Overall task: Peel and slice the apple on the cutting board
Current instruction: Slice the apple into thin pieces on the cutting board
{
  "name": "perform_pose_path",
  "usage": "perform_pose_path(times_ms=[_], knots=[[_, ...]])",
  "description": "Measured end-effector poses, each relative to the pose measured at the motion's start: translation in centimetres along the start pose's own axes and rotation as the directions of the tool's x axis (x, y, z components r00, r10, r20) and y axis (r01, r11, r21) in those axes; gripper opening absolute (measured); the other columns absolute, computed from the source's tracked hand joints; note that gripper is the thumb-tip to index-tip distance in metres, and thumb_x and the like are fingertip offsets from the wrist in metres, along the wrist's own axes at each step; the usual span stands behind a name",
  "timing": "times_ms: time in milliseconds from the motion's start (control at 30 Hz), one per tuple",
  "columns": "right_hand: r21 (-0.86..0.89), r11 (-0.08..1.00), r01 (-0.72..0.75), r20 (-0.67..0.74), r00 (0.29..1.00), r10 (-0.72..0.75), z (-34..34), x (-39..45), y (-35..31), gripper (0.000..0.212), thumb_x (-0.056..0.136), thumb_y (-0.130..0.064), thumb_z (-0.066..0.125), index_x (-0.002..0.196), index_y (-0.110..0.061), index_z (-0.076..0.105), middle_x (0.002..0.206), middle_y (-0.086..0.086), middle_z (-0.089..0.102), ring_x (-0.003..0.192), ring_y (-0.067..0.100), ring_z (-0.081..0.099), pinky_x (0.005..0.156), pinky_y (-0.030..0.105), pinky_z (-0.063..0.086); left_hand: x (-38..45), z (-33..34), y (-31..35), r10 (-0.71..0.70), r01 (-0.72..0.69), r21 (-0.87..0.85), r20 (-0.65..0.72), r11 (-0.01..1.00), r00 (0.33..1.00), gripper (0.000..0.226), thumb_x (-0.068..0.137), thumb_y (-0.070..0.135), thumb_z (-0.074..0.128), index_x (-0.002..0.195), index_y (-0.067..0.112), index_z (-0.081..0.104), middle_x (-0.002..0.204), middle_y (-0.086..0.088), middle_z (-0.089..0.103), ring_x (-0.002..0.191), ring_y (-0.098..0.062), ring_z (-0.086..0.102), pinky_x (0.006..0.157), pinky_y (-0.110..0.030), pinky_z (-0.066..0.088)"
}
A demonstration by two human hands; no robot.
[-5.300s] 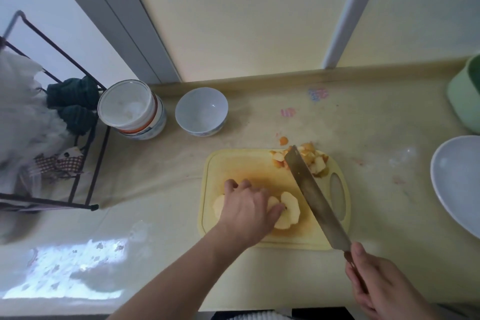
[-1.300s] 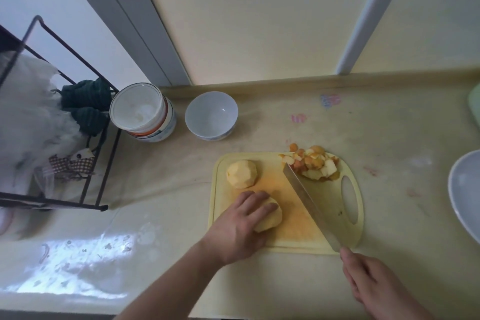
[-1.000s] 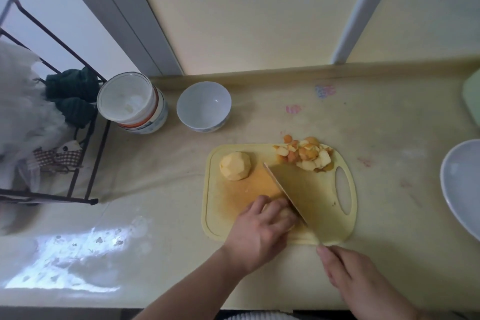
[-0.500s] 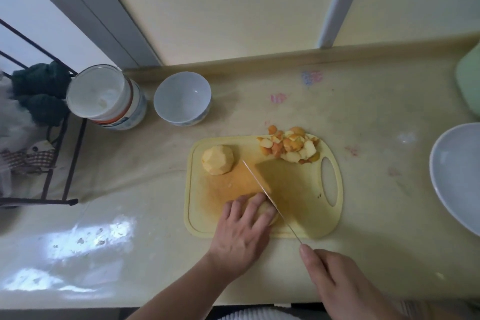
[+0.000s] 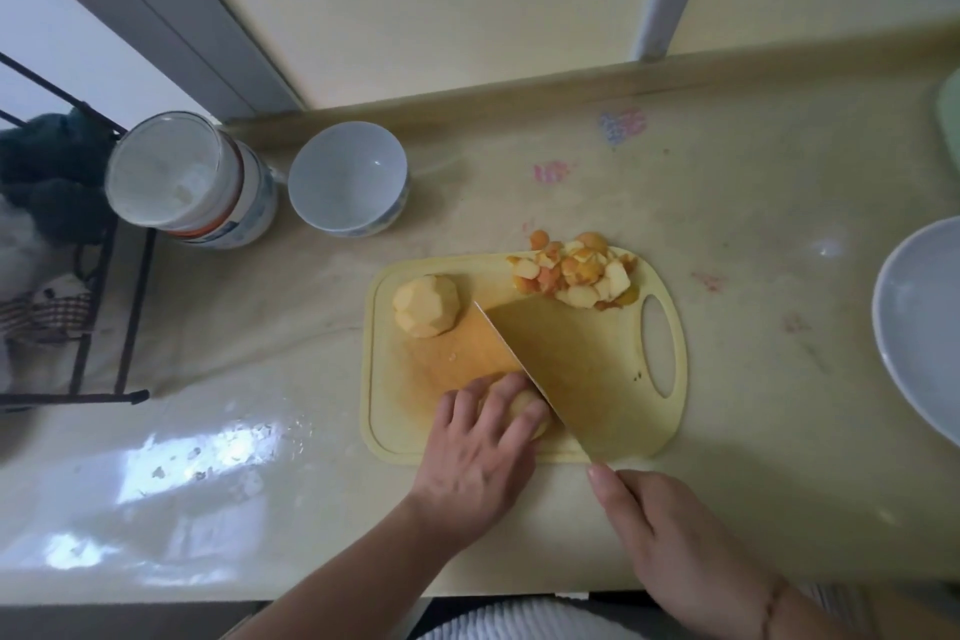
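A yellow cutting board (image 5: 395, 437) lies on the counter. One peeled apple half (image 5: 427, 306) rests at its far left corner. My left hand (image 5: 475, 452) presses down the other peeled apple half (image 5: 525, 408) near the board's front edge, mostly covering it. My right hand (image 5: 670, 543) grips the handle of a broad cleaver (image 5: 561, 359), whose blade stands on the board right against the held half. A heap of peel and cut scraps (image 5: 574, 270) sits at the board's far right corner.
A white bowl (image 5: 348, 179) and an open white tub (image 5: 182, 179) stand behind the board to the left. A large grey-white plate (image 5: 919, 327) lies at the right edge. A black wire rack (image 5: 88, 327) with cloths stands at the left.
The apple was split; one half now lies at the board's far left. My left hand moved with the other half to the front edge, and the cleaver swung from over the board to against it.
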State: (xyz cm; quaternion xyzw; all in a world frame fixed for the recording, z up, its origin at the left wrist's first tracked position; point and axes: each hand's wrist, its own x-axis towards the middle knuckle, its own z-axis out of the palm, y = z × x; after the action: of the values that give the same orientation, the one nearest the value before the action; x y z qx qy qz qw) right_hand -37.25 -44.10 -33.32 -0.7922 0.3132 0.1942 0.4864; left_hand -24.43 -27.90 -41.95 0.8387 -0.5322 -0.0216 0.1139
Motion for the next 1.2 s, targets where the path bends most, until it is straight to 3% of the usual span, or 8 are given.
perform_pose_path(times_ms=[133,267,367,467,667,833,933,1200], knots=[[0.050,0.999,0.001,-0.030,1.000,0.001,-0.1,0.2,0.2,0.068,0.078,-0.069,0.022,0.061,-0.007,0.043,0.055,0.011,0.049,0.049,0.012,0.045,0.065,0.035,0.042,0.0,0.0,-0.2,0.012,-0.012,-0.016,-0.008,1.000,1.000,0.040,0.095,0.034,0.053,0.133,0.021,0.049,0.138,-0.008,0.049,0.112,-0.037,0.056,0.082,-0.045,0.048],[0.058,0.998,0.001,-0.086,0.996,0.004,-0.1,-1.1,-0.6,0.072,0.074,-0.070,0.024,0.066,-0.002,0.049,0.064,0.019,0.052,0.054,0.017,0.046,0.066,0.033,0.040,0.0,0.2,-0.1,-0.003,0.003,-0.016,-0.017,1.000,1.000,0.041,0.093,0.034,0.054,0.132,0.021,0.049,0.138,-0.009,0.047,0.111,-0.037,0.055,0.082,-0.044,0.047],[0.034,0.999,-0.015,-0.079,0.997,0.017,-0.2,-1.6,-0.8,0.084,0.071,-0.080,0.017,0.068,-0.004,0.054,0.056,0.007,0.049,0.058,0.014,0.049,0.065,0.028,0.040,0.0,0.2,-0.1,-0.002,0.002,-0.011,-0.034,1.000,0.999,0.041,0.092,0.033,0.055,0.130,0.020,0.049,0.138,-0.010,0.045,0.110,-0.036,0.053,0.082,-0.044,0.046],[0.026,0.999,0.018,-0.056,0.998,-0.016,-0.1,-1.5,-0.5,0.087,0.063,-0.092,0.008,0.059,-0.012,0.041,0.051,-0.002,0.047,0.050,0.011,0.042,0.055,0.024,0.035,0.1,0.2,0.0,-0.006,0.006,-0.010,-0.038,1.000,0.999,0.041,0.091,0.032,0.054,0.130,0.021,0.049,0.138,-0.009,0.045,0.110,-0.036,0.053,0.082,-0.044,0.047],[0.026,0.999,-0.021,-0.028,0.999,0.022,-0.3,-1.3,-0.6,0.067,0.074,-0.072,0.022,0.060,-0.009,0.040,0.052,0.004,0.043,0.051,0.010,0.038,0.060,0.030,0.037,0.1,0.2,0.1,-0.012,0.011,-0.003,-0.035,1.000,0.999,0.040,0.092,0.032,0.054,0.130,0.021,0.049,0.137,-0.009,0.045,0.110,-0.037,0.054,0.082,-0.044,0.046],[0.040,0.999,-0.013,0.049,0.999,0.011,0.1,-0.3,0.2,0.080,0.075,-0.080,0.014,0.063,-0.005,0.037,0.053,0.003,0.037,0.049,0.008,0.035,0.060,0.038,0.040,0.0,0.2,0.1,-0.006,0.006,-0.012,-0.030,1.000,1.000,0.038,0.095,0.032,0.052,0.132,0.022,0.048,0.137,-0.008,0.046,0.111,-0.037,0.054,0.083,-0.045,0.044],[0.044,0.999,0.000,0.041,0.999,-0.002,0.4,0.3,0.8,0.090,0.068,-0.090,0.008,0.063,-0.005,0.037,0.053,0.003,0.039,0.048,0.007,0.037,0.058,0.036,0.039,0.1,0.3,0.0,0.000,-0.001,-0.025,-0.040,1.000,0.999,0.037,0.095,0.032,0.053,0.131,0.021,0.048,0.137,-0.008,0.048,0.112,-0.037,0.055,0.083,-0.044,0.044],[0.054,0.998,-0.012,0.004,1.000,0.012,0.0,0.5,0.8,0.087,0.067,-0.091,0.011,0.061,-0.009,0.037,0.050,0.000,0.039,0.047,0.006,0.037,0.059,0.039,0.043,-0.4,-0.5,-1.2,-0.007,0.003,-0.060,-0.059,0.998,0.998,0.033,0.095,0.033,0.055,0.124,0.020,0.049,0.134,-0.007,0.045,0.105,-0.037,0.053,0.082,-0.046,0.049]])
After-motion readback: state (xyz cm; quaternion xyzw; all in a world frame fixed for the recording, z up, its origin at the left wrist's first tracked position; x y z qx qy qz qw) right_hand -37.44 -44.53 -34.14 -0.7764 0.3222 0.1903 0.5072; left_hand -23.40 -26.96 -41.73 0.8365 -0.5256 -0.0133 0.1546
